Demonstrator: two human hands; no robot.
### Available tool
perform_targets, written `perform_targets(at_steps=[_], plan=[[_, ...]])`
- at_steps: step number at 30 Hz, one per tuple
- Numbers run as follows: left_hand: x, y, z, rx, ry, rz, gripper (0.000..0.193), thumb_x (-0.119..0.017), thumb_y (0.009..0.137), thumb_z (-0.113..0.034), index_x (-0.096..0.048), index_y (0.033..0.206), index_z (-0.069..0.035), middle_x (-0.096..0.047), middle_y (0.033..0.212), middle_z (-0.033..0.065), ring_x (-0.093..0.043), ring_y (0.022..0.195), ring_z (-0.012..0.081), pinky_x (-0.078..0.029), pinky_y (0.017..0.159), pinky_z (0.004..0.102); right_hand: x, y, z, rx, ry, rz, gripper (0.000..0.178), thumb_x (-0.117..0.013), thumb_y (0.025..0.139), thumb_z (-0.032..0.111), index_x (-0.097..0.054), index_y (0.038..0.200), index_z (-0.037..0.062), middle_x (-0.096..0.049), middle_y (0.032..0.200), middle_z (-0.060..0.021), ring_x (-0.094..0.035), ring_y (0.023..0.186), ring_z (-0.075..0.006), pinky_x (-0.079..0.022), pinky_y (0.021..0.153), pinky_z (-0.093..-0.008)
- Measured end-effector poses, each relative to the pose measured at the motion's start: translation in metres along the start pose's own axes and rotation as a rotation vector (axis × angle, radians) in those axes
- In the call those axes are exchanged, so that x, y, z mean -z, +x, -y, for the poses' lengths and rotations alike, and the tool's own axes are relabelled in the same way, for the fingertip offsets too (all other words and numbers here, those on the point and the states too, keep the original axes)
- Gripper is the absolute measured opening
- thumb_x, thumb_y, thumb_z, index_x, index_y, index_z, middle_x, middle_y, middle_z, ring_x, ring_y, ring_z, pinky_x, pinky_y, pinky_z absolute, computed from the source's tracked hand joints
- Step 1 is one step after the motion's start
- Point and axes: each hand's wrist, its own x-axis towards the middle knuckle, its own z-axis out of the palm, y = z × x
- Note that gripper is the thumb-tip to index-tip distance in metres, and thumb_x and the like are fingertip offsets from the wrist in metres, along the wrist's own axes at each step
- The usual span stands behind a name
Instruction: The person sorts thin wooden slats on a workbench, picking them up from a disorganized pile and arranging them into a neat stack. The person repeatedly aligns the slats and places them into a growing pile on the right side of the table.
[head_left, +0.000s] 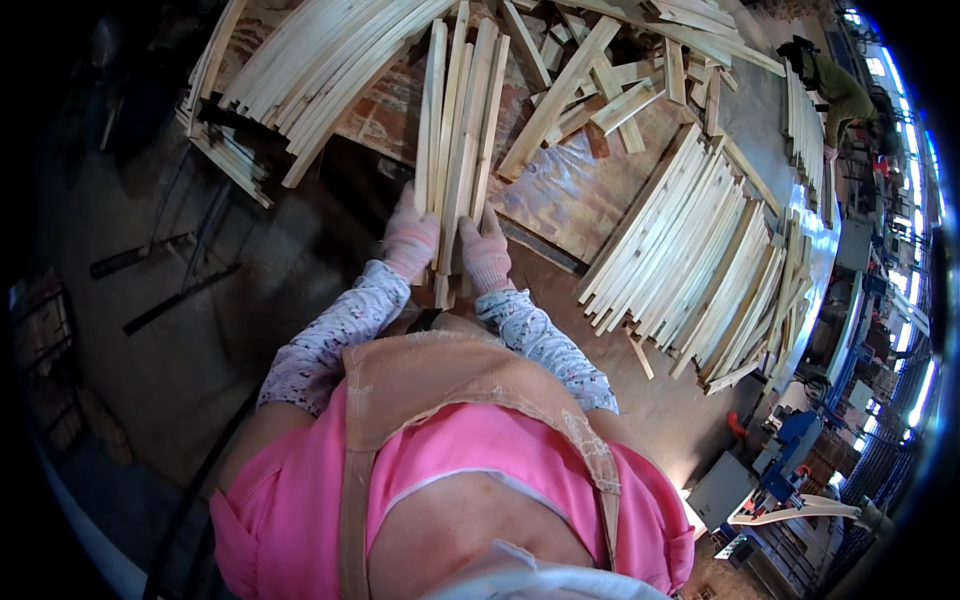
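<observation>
A loose bundle of long pale wooden strips (458, 150) points away from my body, its near ends lying between my hands. My left hand (411, 238), in a pinkish knit glove, grips the bundle from the left side near its lower end. On the opposite side my right hand (486, 252), gloved alike, closes against the strips, with its fingers partly hidden by the wood. The far part of the bundle reaches over a worn wooden tabletop (385, 125). Several strips stand slightly fanned apart at their far ends.
Stacked strips (330, 70) lie at the far left, overhanging the table edge. Another wide row (690, 250) rests to the right. Short offcuts (600, 90) are jumbled beyond my hands. A metal stand (185, 265) is at left. A co-worker (840, 95) bends over wood at far right, near machines (790, 445).
</observation>
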Motion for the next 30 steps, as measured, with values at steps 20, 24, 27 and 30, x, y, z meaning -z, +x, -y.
perform_targets(at_steps=[20, 24, 27, 30], plan=[[-0.012, 0.045, -0.114, -0.163, 0.608, 0.054, 0.121, -0.081, 0.08, -0.062, -0.019, 0.17, -0.011, -0.011, 0.175, 0.0243, -0.019, 0.16, 0.0447, -0.029, 0.124, 0.0571, 0.052, 0.1, 0.119, -0.114, -0.613, -0.287, 0.077, -0.074, 0.087, 0.041, -0.049, 0.154, 0.0149, -0.071, 0.127, -0.0255, -0.068, 0.121, -0.0425, -0.054, 0.102, -0.0501], [-0.013, 0.047, -0.123, -0.204, 0.635, 0.095, 0.119, -0.083, 0.079, -0.056, -0.02, 0.17, -0.012, -0.013, 0.175, 0.0235, -0.013, 0.16, 0.0495, -0.026, 0.124, 0.0628, 0.093, 0.053, 0.079, 0.028, -0.361, -0.197, 0.056, -0.069, 0.093, 0.036, -0.061, 0.143, 0.0116, -0.073, 0.124, -0.0239, -0.069, 0.121, -0.0402, -0.053, 0.102, -0.0459], [-0.009, 0.045, -0.137, -0.195, 0.67, 0.146, 0.116, -0.082, 0.081, -0.054, -0.02, 0.169, -0.013, -0.013, 0.175, 0.0225, -0.01, 0.16, 0.0526, -0.024, 0.125, 0.0652, 0.136, -0.038, 0.033, -0.062, -0.31, -0.216, 0.046, -0.068, 0.101, 0.018, -0.059, 0.142, -0.002, -0.072, 0.13, -0.0185, -0.067, 0.123, -0.0243, -0.049, 0.108, -0.0363], [-0.014, 0.048, -0.134, -0.203, 0.702, 0.148, 0.117, -0.081, 0.081, -0.057, -0.018, 0.17, -0.012, -0.013, 0.176, 0.021, -0.009, 0.16, 0.0534, -0.021, 0.125, 0.0663, 0.176, -0.153, 0.004, -0.098, -0.509, -0.279, 0.048, -0.063, 0.1, 0.016, -0.058, 0.146, 0.0053, -0.072, 0.126, -0.0185, -0.07, 0.116, -0.0272, -0.053, 0.101, -0.038]])
